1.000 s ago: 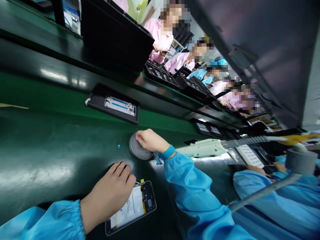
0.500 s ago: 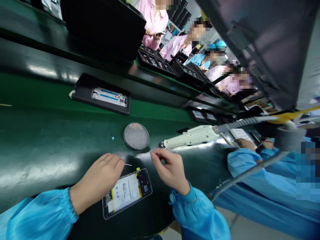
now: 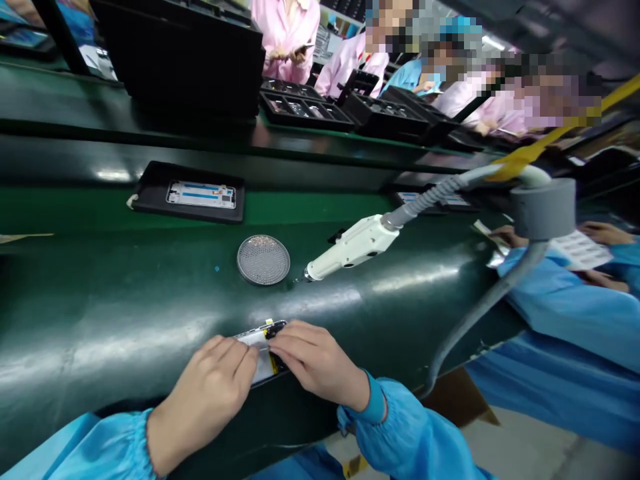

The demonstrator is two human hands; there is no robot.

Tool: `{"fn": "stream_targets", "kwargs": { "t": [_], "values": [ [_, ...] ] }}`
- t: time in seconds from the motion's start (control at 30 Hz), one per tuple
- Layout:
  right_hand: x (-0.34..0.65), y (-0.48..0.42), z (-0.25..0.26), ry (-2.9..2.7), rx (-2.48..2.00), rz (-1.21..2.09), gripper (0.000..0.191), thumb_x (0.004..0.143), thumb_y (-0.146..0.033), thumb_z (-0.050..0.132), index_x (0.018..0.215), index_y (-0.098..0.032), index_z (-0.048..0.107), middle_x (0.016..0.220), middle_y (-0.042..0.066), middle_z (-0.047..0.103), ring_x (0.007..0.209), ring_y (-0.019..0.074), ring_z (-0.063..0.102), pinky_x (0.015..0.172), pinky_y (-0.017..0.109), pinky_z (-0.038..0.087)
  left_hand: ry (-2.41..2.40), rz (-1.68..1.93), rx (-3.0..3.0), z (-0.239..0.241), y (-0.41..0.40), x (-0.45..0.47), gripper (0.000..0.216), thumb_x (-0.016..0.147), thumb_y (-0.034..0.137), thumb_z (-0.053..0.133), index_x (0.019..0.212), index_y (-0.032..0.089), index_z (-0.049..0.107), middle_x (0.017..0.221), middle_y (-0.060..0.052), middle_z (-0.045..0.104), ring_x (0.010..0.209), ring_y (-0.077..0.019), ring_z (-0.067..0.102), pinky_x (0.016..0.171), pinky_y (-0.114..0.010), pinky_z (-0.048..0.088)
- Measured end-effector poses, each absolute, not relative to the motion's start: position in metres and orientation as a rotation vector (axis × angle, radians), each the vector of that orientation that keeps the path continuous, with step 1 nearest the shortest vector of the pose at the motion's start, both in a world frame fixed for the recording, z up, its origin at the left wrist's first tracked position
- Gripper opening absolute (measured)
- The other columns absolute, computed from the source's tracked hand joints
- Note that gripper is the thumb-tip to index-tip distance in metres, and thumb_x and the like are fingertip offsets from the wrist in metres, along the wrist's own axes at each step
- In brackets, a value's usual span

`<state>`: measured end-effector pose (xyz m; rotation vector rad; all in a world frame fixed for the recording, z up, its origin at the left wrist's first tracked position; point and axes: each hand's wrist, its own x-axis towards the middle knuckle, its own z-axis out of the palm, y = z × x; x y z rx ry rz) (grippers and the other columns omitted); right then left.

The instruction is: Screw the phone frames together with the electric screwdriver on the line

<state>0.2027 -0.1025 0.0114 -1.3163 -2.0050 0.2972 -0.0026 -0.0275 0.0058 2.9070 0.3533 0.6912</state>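
An opened phone [image 3: 260, 369] lies on the green bench, its pale battery and the dark part at its right end partly covered by my hands. My left hand [image 3: 215, 377] is closed over the phone's left part, fingers curled round a thin pale rod [image 3: 263, 348] whose tip points right. My right hand [image 3: 315, 360] has its fingertips pinched together at the phone's right end, close to the rod's tip. Whatever is between those fingertips is too small to make out. A yellow tab [image 3: 269, 322] sticks up at the phone's far edge.
Beyond the phone sits a round grey screw dish [image 3: 263, 260]. A white electric screwdriver [image 3: 350, 250] hangs to its right on a cable. A black tray [image 3: 193, 193] holds a phone part at the back. On the right, a co-worker's blue sleeve [image 3: 565, 293] reaches over the bench.
My right hand has come left and down from beside the screwdriver tip to the phone's right end. My left hand stays over the phone. The view has turned and shifted.
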Motion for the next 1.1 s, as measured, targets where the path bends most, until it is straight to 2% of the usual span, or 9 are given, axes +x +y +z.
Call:
{"fn": "stream_targets", "kwargs": {
  "t": [0.3,0.47,0.63,0.8,1.1],
  "values": [
    [0.218,-0.104,0.002,-2.100,-1.242,0.386,0.010,0.089,-0.008,0.055,0.089,-0.012,0.064,0.088,0.009,0.069,0.077,0.0133,0.059,0.071,0.028,0.056,0.529,0.725,2.826,0.005,-0.047,-0.003,0.022,0.089,-0.002,0.046,0.101,0.009,0.061,0.082,-0.006,0.063,0.071,-0.0204,0.059,0.067,-0.037,0.053],
    [0.228,-0.093,-0.010,-2.140,-1.359,0.168,0.013,0.090,-0.007,0.053,0.091,-0.012,0.065,0.087,0.009,0.067,0.084,0.0168,0.059,0.075,0.033,0.056,0.603,0.643,2.848,0.001,-0.037,-0.015,0.013,0.090,0.002,0.052,0.099,0.005,0.062,0.095,-0.014,0.063,0.087,-0.0251,0.059,0.075,-0.040,0.052],
    [0.227,-0.087,-0.020,-2.198,-1.383,0.164,0.010,0.089,-0.007,0.055,0.089,-0.010,0.064,0.087,0.009,0.066,0.084,0.0172,0.057,0.073,0.031,0.056,0.641,0.604,2.851,-0.007,-0.038,-0.015,0.010,0.088,0.003,0.055,0.095,0.005,0.063,0.102,-0.017,0.062,0.098,-0.0296,0.058,0.083,-0.045,0.051],
    [0.225,-0.091,-0.025,-2.217,-1.391,0.162,0.008,0.087,-0.005,0.057,0.091,-0.010,0.063,0.089,0.009,0.066,0.087,0.0182,0.057,0.076,0.033,0.057,0.635,0.614,2.847,-0.010,-0.043,-0.008,0.015,0.087,0.004,0.055,0.099,0.003,0.063,0.106,-0.018,0.062,0.101,-0.0320,0.057,0.083,-0.047,0.051],
    [0.227,-0.091,-0.023,-2.273,-1.349,0.165,0.012,0.088,-0.004,0.055,0.094,-0.009,0.064,0.092,0.010,0.067,0.090,0.0194,0.058,0.076,0.035,0.058,0.660,0.579,2.868,-0.007,-0.041,-0.004,0.020,0.091,0.009,0.052,0.106,0.003,0.064,0.104,-0.017,0.063,0.100,-0.0301,0.058,0.082,-0.045,0.053]
  ]
}}
